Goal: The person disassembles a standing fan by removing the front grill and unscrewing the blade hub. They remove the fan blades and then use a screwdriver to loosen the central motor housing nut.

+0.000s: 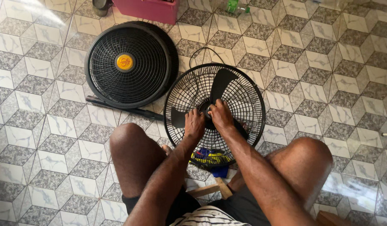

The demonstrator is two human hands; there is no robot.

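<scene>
Black three-bladed plastic fan point(214, 98) lies in its round wire rear guard point(248, 100) on the tiled floor point(327, 83); left hand point(194, 124) and right hand point(221, 115) rest at its hub, fingers curled on it, beside a detached front grille point(128, 62).

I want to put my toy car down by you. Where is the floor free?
Free tile floor lies left of the left knee, below the front grille, and right of the fan's rear guard. It is crowded where both hands, left hand and right hand, meet at the fan blade.
</scene>
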